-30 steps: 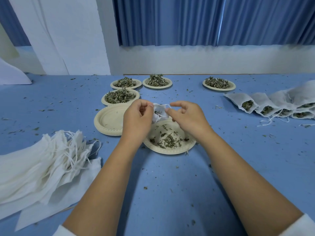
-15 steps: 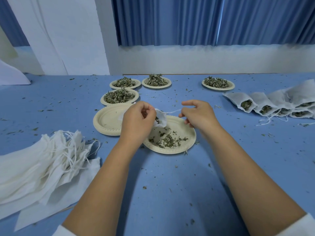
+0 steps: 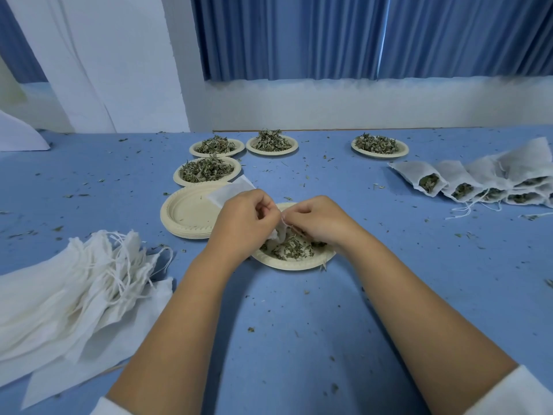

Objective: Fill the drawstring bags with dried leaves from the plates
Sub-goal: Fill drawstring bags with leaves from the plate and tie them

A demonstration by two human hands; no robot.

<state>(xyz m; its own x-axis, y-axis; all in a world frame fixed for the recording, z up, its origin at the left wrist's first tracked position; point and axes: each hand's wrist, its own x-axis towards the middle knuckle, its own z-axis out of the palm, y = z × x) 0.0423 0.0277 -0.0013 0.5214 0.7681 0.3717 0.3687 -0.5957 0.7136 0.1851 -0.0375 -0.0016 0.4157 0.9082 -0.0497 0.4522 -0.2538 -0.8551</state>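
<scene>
Left hand (image 3: 242, 223) was curled round a small white fabric drawstring bag (image 3: 232, 191), gripping it near the mouth, with one flat corner of the bag sticking out past the knuckles to the far left. Right hand (image 3: 317, 221) sat close beside it, knuckles almost touching. Its thumb and forefinger pinched a thin white drawstring (image 3: 283, 219) at the bag's gathered mouth (fingertips mostly hidden behind the knuckles).

Both hands hovered over a cream paper plate (image 3: 294, 266) holding a thin scatter of dried green leaves (image 3: 294, 250). The bag's lower end hung down at the leaves, touching or just above, could not tell which.

Just left of that plate stood a stack of empty cream paper plates (image 3: 185, 214), its far edge under the bag's corner. Beyond the stack was a heaped plate of leaves (image 3: 206, 170). Behind that were two more heaped plates (image 3: 271, 143) side by side, and a fourth leaf plate (image 3: 379, 145) well apart to the right.

Along the right edge lay a row of filled white bags (image 3: 466, 181), overlapping, mouths open on green leaves, strings trailing toward the near side. Near left was a pile of empty white bags (image 3: 74, 289) with loose strings on top.

Everything rested on a blue table (image 3: 299, 324) strewn with leaf crumbs. Behind it hung a pleated blue curtain (image 3: 299, 34) above a white wall. A white sleeve cuff (image 3: 514, 393) showed at the right wrist.
</scene>
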